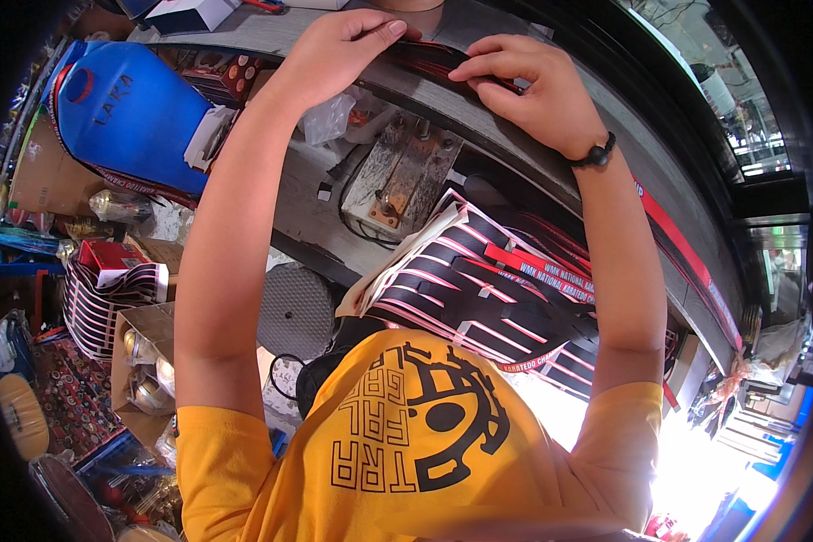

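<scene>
At the top, my left hand [366, 41] is closed, thumb against fingers, on a dark red-edged strap [425, 56] lying along the grey shelf edge [596, 185]. A short way to its right, my right hand [542, 95] has loosely bent, spread fingers touching the same strap. A long red printed strap [680, 248] runs down the shelf at the right. Below my hands, a stack of striped black, white and red material [425, 298] lies near my body, with printed red straps [533, 266] on it. The strap's ends under my fingers are partly hidden.
Left are a blue plastic container [135, 126], cardboard boxes [144, 339] and striped bundles [99, 307]. A worn metal block [397, 176] with a cable sits on the lower shelf, beside plastic bags [328, 117]. Dark-framed glass [723, 99] borders the right side.
</scene>
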`<state>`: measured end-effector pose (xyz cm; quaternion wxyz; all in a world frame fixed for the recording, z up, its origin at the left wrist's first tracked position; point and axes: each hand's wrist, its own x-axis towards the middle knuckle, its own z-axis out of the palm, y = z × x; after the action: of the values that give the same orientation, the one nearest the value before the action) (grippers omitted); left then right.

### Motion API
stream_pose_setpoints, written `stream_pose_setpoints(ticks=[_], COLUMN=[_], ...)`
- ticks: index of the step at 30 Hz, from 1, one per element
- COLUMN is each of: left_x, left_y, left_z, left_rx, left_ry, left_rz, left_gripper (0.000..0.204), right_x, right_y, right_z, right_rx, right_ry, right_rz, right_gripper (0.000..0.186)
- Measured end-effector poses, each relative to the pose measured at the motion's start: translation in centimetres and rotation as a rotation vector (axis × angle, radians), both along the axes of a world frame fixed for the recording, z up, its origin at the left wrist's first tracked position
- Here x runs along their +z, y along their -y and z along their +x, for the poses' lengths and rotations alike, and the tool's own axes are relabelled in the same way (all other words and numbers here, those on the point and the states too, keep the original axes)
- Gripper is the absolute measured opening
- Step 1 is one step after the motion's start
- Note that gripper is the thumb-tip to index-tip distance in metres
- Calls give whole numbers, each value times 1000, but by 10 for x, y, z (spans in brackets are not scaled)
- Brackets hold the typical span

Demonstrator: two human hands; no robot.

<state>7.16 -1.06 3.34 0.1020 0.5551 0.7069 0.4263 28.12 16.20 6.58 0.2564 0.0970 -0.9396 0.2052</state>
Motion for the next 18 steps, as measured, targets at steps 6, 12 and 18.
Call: stream_pose_setpoints(ticks=[6,12,18], left_x=[-3,-4,-5], left_y=[-1,-1,-2], left_z=[-2,-1,-3], left_rx=[-19,2,8], left_ry=[27,41,21], left_rz=[16,1,1], left_gripper=[37,37,37], right_x=[-1,-2,0], right_y=[-1,1,1], right_z=[0,-1,0], right_rx=[6,-4,4], right_ry=[-8,-16,21], right_rz=[8,13,-31], right_gripper=[18,17,18])
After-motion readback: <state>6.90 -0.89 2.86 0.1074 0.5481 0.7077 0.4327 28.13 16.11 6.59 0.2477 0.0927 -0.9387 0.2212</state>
